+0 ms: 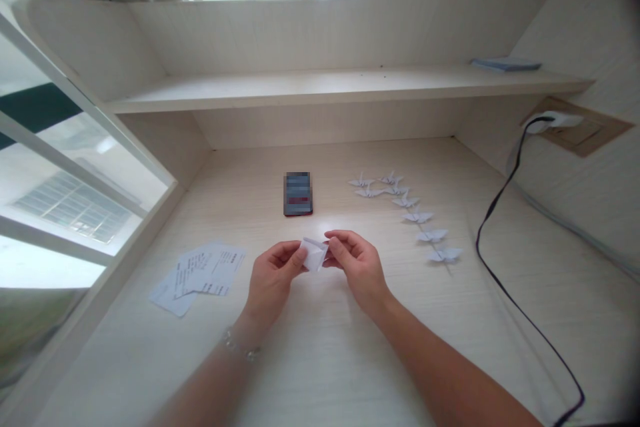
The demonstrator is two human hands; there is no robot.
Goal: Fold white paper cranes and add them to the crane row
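A small folded piece of white paper [313, 255] is held up between my two hands, over the middle of the desk. My left hand [274, 273] pinches its left side, the thumb lying on the front face. At its right edge my right hand [356, 265] grips it between thumb and fingers; the fingers behind are partly hidden. Several white paper cranes [404, 202] stand in a curved row on the desk to the right, beyond my right hand. Printed paper sheets [213, 270] lie overlapping to the left of my left hand.
A phone [298, 194] lies beyond my hands. A black cable [493, 277] runs from the wall socket [580, 125] down the desk's right side. A shelf [320, 90] spans the back, with a flat pale item [506, 65] on it. A window frame [125, 193] borders the left.
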